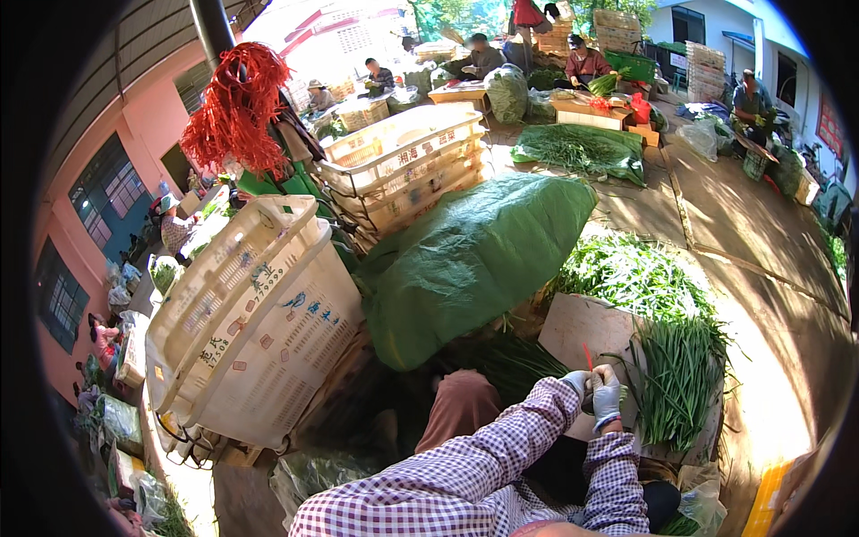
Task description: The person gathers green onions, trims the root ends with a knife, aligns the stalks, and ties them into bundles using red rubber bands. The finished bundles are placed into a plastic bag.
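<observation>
My left hand [578, 384] and my right hand [606, 395], both in pale gloves, meet over the right part of a low board [590, 327]. Between their fingers they pinch a thin red tie strip [587, 356], one end of which sticks up. A bunch of long green leaf vegetables, like chives [527, 359], runs leftwards from the hands above my knee [463, 406]. Its pale end shows just past my right fingers; the gloves hide where the strip meets the stems. Right of my hands lies a loose pile of the same greens [678, 382].
More greens [637, 275] spread sunlit beyond the board. A green plastic sheet [483, 255] covers a heap ahead. Stacked white plastic crates [268, 329] stand at left, beneath hanging red strips [235, 111]. Further off, several people sit among crates and bagged greens.
</observation>
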{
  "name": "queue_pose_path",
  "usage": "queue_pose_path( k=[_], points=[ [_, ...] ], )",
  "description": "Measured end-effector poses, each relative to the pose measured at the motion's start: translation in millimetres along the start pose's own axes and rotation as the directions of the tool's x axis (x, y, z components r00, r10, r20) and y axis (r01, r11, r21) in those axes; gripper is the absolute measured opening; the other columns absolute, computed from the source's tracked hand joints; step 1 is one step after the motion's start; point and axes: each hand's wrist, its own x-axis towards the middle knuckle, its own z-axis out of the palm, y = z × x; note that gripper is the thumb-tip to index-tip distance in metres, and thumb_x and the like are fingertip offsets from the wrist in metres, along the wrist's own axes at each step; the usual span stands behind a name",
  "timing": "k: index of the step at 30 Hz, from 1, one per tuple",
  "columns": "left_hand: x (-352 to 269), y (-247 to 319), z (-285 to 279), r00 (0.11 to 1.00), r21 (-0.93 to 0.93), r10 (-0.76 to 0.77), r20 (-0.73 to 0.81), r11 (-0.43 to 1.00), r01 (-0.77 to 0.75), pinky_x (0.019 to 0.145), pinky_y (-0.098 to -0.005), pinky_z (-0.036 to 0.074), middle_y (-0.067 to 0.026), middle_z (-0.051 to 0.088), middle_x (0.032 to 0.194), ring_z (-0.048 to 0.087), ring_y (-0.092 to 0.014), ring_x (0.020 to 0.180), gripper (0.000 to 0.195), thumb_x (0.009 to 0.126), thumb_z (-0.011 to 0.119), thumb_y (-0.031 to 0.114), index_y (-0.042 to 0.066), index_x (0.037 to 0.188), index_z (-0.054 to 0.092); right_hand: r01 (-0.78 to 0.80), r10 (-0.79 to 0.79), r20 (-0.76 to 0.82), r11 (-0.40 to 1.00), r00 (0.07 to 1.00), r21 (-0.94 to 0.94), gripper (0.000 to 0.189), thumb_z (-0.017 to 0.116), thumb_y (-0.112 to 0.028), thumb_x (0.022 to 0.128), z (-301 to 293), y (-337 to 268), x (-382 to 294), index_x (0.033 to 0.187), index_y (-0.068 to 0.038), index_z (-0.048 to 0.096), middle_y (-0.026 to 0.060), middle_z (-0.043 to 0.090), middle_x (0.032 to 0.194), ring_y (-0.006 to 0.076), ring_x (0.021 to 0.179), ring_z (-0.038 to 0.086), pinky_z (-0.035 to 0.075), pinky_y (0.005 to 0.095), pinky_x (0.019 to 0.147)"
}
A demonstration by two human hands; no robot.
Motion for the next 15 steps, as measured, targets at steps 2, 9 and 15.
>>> queue_pose_path(
  k=[2, 9, 15],
  points=[
    [19, -1, -24, 0.993, -0.091, -0.062, 0.103, 0.993, 0.072, 0.078, -0.0413, 0.049, -0.0002, 0.068, 0.091, 0.062, -0.017, 0.084, 0.031, 0.101, 0.044, 0.039, 0.015, 0.097, 0.063, -0.115, 0.122, -0.096, 0.991, 0.988, 0.069, 0.012, 0.061, -0.007, 0.096, 9, -2, -14, 0.086, -0.009, 0.054, -0.0046, 0.049, 0.067, 0.0048, 0.058, 0.043, 0.038, 0.0217, 0.052],
    [40, -8, -38, 0.938, -0.156, -0.141, 0.315, 0.968, 0.198, 0.071, -0.0417, 0.049, -0.0018, 0.063, 0.083, 0.059, -0.018, 0.075, 0.03, 0.103, 0.041, 0.032, 0.011, 0.098, 0.061, -0.16, 0.165, -0.09, 0.985, 0.982, 0.059, 0.013, 0.06, -0.006, 0.096, 22, -20, -75, 0.085, -0.006, 0.054, -0.0032, 0.05, 0.073, 0.0068, 0.062, 0.047, 0.041, 0.0218, 0.058],
    [-18, -19, -12, 0.985, 0.413, -0.039, -0.167, 0.904, 0.106, 0.035, -0.0274, 0.023, 0.008, 0.039, 0.052, 0.031, -0.012, 0.039, 0.034, 0.105, 0.037, 0.039, 0.017, 0.094, 0.061, 0.134, -0.153, -0.041, 0.942, 0.987, -0.307, 0.023, 0.059, 0.008, 0.082, -19, -51, -53, 0.103, -0.002, 0.062, 0.0116, 0.065, 0.104, 0.0213, 0.094, 0.065, 0.052, 0.032, 0.086]
  ],
)
